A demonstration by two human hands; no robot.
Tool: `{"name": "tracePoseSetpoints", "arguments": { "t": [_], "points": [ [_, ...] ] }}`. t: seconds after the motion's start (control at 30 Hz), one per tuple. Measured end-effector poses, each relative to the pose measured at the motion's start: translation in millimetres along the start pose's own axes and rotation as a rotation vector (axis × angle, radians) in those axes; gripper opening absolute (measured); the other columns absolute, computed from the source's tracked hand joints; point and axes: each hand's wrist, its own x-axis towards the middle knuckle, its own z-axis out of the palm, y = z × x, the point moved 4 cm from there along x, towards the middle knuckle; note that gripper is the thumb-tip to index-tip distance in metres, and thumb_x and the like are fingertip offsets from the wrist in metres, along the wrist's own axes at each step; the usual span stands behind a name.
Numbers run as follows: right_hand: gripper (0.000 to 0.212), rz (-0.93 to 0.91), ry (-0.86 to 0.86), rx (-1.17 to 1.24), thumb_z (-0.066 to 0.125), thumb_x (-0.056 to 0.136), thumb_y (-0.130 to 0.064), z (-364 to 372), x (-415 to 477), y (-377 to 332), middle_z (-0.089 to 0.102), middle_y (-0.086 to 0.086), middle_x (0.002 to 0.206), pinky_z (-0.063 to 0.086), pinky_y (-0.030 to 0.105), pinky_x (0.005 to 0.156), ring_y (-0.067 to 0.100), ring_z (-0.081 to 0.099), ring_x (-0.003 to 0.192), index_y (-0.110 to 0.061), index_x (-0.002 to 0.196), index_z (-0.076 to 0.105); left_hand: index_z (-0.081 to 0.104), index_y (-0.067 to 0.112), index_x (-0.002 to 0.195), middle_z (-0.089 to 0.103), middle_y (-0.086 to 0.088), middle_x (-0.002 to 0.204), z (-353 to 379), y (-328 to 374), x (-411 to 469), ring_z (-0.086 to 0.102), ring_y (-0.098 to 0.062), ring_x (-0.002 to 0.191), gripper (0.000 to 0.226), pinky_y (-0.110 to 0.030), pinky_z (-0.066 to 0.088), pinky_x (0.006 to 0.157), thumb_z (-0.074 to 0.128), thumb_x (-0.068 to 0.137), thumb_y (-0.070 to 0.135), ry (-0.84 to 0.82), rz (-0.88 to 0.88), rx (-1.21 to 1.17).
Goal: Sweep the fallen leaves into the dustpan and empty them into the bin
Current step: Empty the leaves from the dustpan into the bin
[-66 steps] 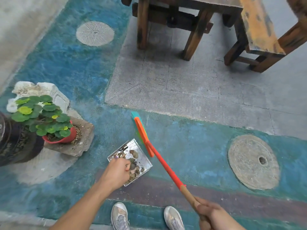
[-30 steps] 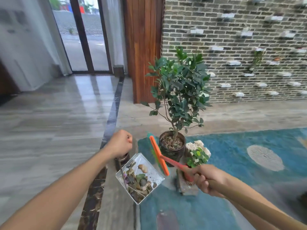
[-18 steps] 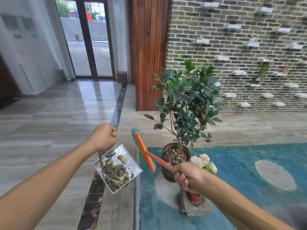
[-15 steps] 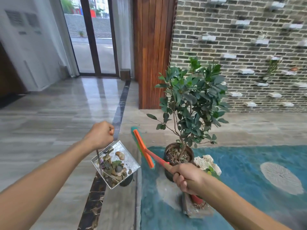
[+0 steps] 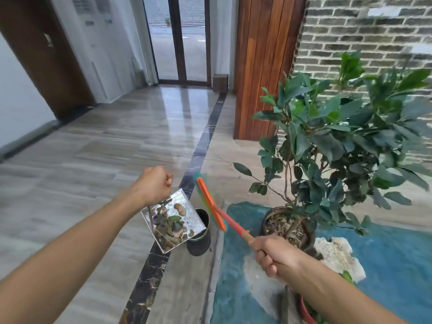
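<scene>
No readable text, labels, brands, numbers or signs anywhere in the view. Checked the shiny metal dustpan (image 5: 174, 218): bare reflective surface, no marking. Orange broom (image 5: 211, 204) head and handle: plain, no logo visible. Dark bin (image 5: 199, 239): no label on the visible side. The white panels on the left wall (image 5: 98, 31) carry small dark patches, too blurred to tell whether they hold any lettering. Small light plate on the brown door frame (image 5: 48, 40): nothing legible. Brick wall (image 5: 350, 31) and plant pot (image 5: 287, 228): unmarked.
</scene>
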Motion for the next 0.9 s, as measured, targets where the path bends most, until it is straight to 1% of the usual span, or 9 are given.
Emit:
{"name": "tracePoseSetpoints", "arguments": {
  "t": [0.1, 0.17, 0.2, 0.3, 0.4, 0.53, 0.63, 0.7, 0.9],
  "points": [
    [0.012, -0.053, -0.026, -0.114, 0.046, 0.099, -0.015, -4.0, 29.1, 3.4, 0.036, -0.002, 0.049, 0.022, 0.012, 0.032, 0.007, 0.028, 0.033, -0.012, 0.105, 0.056, 0.035, 0.014, 0.044, 0.034, 0.003, 0.046, 24.4, -6.2, 19.1, 0.037, -0.024, 0.055, 0.027, -0.028, 0.031, 0.05, 0.048, 0.062, -0.001, -0.043, -0.015, 0.005],
    [0.029, -0.09, -0.025, -0.185, 0.046, 0.1, -0.015, -7.4, 54.2, 10.3, 0.037, 0.001, 0.049, 0.024, 0.013, 0.03, 0.009, 0.028, 0.033, 0.002, 0.123, 0.052, 0.033, 0.014, 0.049, 0.034, 0.003, 0.047, 45.4, -10.6, 31.3, 0.036, -0.024, 0.052, 0.033, -0.03, 0.027, 0.048, 0.059, 0.063, 0.001, -0.111, 0.0, 0.069],
    [0.031, -0.104, -0.023, -0.203, 0.047, 0.1, -0.015, -7.2, 65.4, 12.7, 0.038, 0.002, 0.048, 0.025, 0.013, 0.029, 0.01, 0.029, 0.032, 0.001, 0.127, 0.05, 0.032, 0.015, 0.05, 0.033, 0.003, 0.048, 57.6, -16.0, 38.7, 0.035, -0.022, 0.051, 0.035, -0.03, 0.026, 0.049, 0.062, 0.062, 0.003, -0.133, 0.0, 0.088],
    [0.028, -0.113, -0.037, -0.2, 0.051, 0.1, -0.017, -4.2, 104.0, 23.3, 0.044, 0.007, 0.049, 0.023, 0.014, 0.033, 0.012, 0.034, 0.033, -0.011, 0.126, 0.058, 0.029, 0.015, 0.051, 0.036, 0.0, 0.052, 97.3, -36.0, 59.2, 0.042, -0.029, 0.059, 0.027, -0.031, 0.029, 0.053, 0.05, 0.063, 0.003, -0.177, 0.022, 0.131],
    [0.023, -0.1, -0.053, -0.072, 0.054, 0.099, -0.017, 5.6, 148.1, 33.7, 0.047, 0.011, 0.058, 0.023, 0.015, 0.035, 0.014, 0.039, 0.038, -0.022, 0.117, 0.066, 0.032, 0.014, 0.051, 0.04, -0.003, 0.052, 137.1, -61.0, 76.8, 0.046, -0.032, 0.063, 0.022, -0.031, 0.031, 0.053, 0.046, 0.062, 0.003, -0.202, 0.029, 0.162],
    [0.028, -0.103, -0.05, 0.037, 0.05, 0.1, -0.012, 18.2, 202.4, 51.2, 0.043, 0.008, 0.049, 0.023, 0.013, 0.032, 0.012, 0.035, 0.033, -0.032, 0.112, 0.066, 0.031, 0.019, 0.049, 0.04, -0.001, 0.051, 183.1, -96.1, 94.4, 0.051, -0.035, 0.063, 0.024, -0.035, 0.045, 0.055, 0.046, 0.06, 0.005, -0.208, 0.042, 0.133],
    [0.036, -0.122, -0.05, 0.088, 0.047, 0.101, -0.009, 23.2, 226.8, 60.4, 0.038, 0.007, 0.05, 0.021, 0.014, 0.031, 0.011, 0.029, 0.034, -0.035, 0.119, 0.063, 0.03, 0.02, 0.051, 0.038, -0.001, 0.052, 213.6, -112.0, 95.6, 0.053, -0.037, 0.063, 0.019, -0.039, 0.051, 0.057, 0.043, 0.06, 0.01, -0.231, 0.065, 0.117],
    [0.036, -0.121, -0.042, 0.108, 0.047, 0.101, -0.01, 22.9, 240.8, 63.1, 0.036, 0.006, 0.051, 0.021, 0.015, 0.031, 0.012, 0.028, 0.035, -0.034, 0.125, 0.061, 0.028, 0.021, 0.052, 0.036, 0.0, 0.053, 235.2, -116.9, 92.5, 0.052, -0.035, 0.063, 0.023, -0.039, 0.051, 0.059, 0.044, 0.063, 0.01, -0.242, 0.109, 0.133],
    [0.033, -0.058, -0.036, 0.129, 0.045, 0.102, -0.015, 20.6, 265.6, 77.1, 0.035, 0.005, 0.052, 0.02, 0.011, 0.034, 0.011, 0.027, 0.035, -0.036, 0.119, 0.063, 0.031, 0.02, 0.059, 0.045, -0.006, 0.061, 291.0, -124.7, 75.0, 0.06, -0.038, 0.072, 0.027, -0.04, 0.052, 0.062, 0.049, 0.073, 0.006, -0.291, 0.172, 0.217]
  ]
}}
